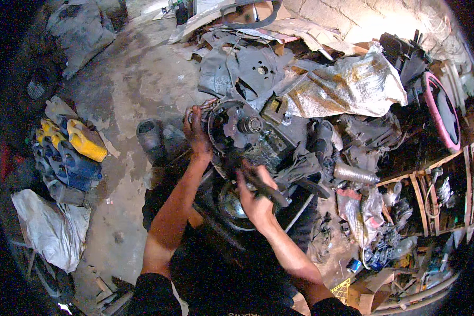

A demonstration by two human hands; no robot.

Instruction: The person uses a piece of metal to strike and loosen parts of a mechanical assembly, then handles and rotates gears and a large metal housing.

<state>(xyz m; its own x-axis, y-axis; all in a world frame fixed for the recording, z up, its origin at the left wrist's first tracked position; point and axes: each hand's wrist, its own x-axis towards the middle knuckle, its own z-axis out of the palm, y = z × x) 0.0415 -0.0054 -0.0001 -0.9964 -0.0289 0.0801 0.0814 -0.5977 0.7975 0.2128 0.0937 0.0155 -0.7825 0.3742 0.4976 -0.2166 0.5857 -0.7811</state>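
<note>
In front of me stands a round metal housing (211,126), dark and greasy, with a toothed shaft end (250,125) at its centre. My left hand (197,134) grips the housing's left rim, its fingers pointing up along the edge. Below the shaft, my right hand (255,200) is closed round a dark, long tool (268,190); motion blurs it, so its exact kind is unclear. The tool's far end is close to the housing's lower edge. Beneath my right hand lies a shiny round metal piece (230,200), partly covered by hand and tool.
Black shoes (151,141) flank the work. Yellow and blue plastic containers (87,141) and a white sack (55,226) lie at left. Behind are dark sheet parts (253,68) and a silvery sheet (353,87). A pink-rimmed oval (441,113), a plastic bottle (355,173) and wooden racks (421,203) line the right.
</note>
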